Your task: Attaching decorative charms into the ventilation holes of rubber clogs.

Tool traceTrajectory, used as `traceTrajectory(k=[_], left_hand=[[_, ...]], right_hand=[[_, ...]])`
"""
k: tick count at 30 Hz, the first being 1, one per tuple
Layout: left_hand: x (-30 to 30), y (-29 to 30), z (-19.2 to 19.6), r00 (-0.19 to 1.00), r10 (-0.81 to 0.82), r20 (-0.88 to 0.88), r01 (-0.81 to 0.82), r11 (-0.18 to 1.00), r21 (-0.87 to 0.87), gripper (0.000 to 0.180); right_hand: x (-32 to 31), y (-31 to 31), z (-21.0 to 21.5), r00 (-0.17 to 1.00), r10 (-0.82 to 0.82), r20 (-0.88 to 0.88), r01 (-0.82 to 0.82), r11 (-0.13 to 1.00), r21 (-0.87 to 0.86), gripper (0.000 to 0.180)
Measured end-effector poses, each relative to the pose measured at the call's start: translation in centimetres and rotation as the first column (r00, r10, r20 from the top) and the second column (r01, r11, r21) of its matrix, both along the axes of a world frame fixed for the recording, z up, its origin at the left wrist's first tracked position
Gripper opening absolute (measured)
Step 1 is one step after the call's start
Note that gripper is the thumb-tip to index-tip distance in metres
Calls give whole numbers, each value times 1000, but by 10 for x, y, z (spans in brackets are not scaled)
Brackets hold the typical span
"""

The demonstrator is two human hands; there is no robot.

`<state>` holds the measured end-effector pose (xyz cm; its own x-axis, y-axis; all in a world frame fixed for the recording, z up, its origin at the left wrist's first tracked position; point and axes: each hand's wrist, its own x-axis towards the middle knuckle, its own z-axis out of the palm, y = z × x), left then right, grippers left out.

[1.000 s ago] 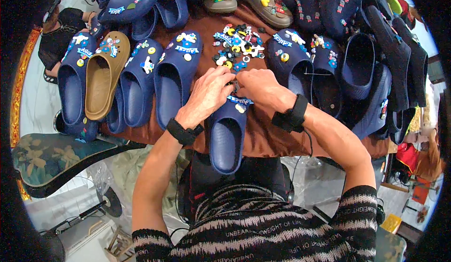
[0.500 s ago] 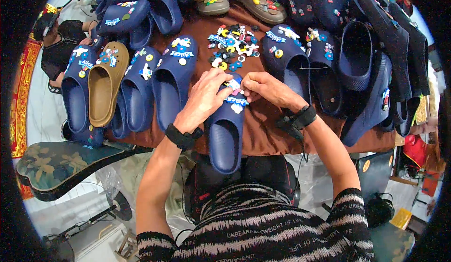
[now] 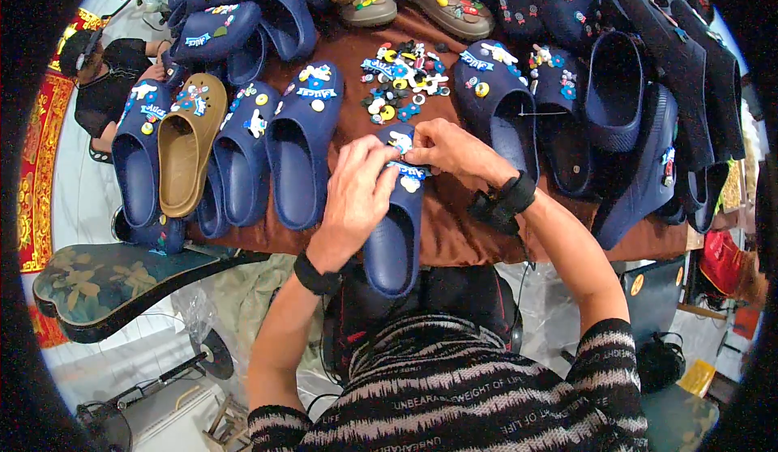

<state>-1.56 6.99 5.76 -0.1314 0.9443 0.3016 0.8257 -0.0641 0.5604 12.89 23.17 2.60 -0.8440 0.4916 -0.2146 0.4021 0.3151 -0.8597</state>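
Observation:
A navy blue clog (image 3: 391,245) lies in front of me with its toe on the brown cloth and its heel past the table edge. Across its upper sit a white character charm (image 3: 399,141), a blue lettered charm (image 3: 411,170) and a pale charm below. My left hand (image 3: 356,186) is closed over the left side of the upper, fingers bent against it. From the right, my right hand (image 3: 452,151) pinches at the white charm, thumb and forefinger together; its fingertips partly hide the spot. A pile of loose shoe charms (image 3: 403,79) lies just beyond the toe.
Decorated navy clogs (image 3: 304,148) and a brown clog (image 3: 190,148) stand in a row at left. More clogs (image 3: 498,87) crowd the right and far side. A patterned stool seat (image 3: 121,286) juts out at lower left. Another person (image 3: 109,87) sits at far left.
My left hand has slid down and back from the toe, its fingers now bent at the clog's side. My right hand has shifted slightly left, onto the white charm.

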Motion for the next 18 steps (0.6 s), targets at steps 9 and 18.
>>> traceTrajectory(k=[9,18], left_hand=[[29,-22,-6,994,94,-60,-92,995,42,34],[25,-18,-23,997,78,-23,-76,993,90,33]], right_hand=[[-16,22,20,961,122,248,-69,975,-212,32],[-46,4,45,838,110,534,-382,816,433,45]])
